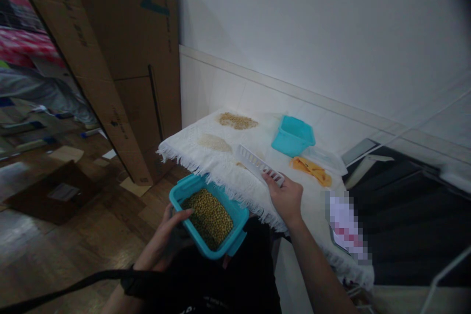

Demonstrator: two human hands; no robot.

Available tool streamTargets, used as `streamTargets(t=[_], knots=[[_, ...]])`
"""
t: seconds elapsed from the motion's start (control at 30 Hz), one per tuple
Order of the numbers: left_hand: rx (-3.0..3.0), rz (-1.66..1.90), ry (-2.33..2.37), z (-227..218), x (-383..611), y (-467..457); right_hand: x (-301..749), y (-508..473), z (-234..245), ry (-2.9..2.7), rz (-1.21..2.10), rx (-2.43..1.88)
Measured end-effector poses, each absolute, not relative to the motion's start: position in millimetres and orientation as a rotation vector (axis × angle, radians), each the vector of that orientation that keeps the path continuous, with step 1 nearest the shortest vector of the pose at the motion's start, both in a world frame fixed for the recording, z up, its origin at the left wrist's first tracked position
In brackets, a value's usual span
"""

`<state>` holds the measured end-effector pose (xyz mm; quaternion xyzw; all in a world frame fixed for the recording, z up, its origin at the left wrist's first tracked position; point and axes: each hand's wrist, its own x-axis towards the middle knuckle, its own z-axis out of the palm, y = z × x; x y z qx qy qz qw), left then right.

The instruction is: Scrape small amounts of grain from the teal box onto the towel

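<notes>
Holding a tub (pixel 240 212) of beans (pixel 211 213), left hand (pixel 171 228) curled at its rim, right hand (pixel 289 199) clasping a rack (pixel 253 168) over cloth (pixel 180 145)

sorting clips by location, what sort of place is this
Likely an indoor room, perhaps in a home or small workspace: a wood-look floor, a white wall and a tall cardboard box show it.

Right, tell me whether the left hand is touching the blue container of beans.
Touching. The head view shows the left hand holding the blue container at one side, its thumb lying over the rim.
</notes>
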<state>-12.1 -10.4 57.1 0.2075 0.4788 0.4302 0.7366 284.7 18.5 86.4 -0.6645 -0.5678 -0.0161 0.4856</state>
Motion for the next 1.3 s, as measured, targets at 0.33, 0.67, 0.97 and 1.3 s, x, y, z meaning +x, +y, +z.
streamTargets(t=[0.33, 0.67, 0.97, 1.3], knots=[[0.45, 0.94, 1.022, 55, -12, -11, 287, 20, 83, -1.396, 0.02, -1.584], [0.439, 0.931, 1.024, 55, -12, -9, 285, 17, 83, -1.378, 0.08, -1.554], [0.449, 0.949, 1.019, 54, -11, -11, 282, 10, 86, -1.382, 0.055, -1.543], [0.442, 0.942, 1.032, 52, -12, -10, 290, 18, 87, -1.397, 0.083, -1.55]])
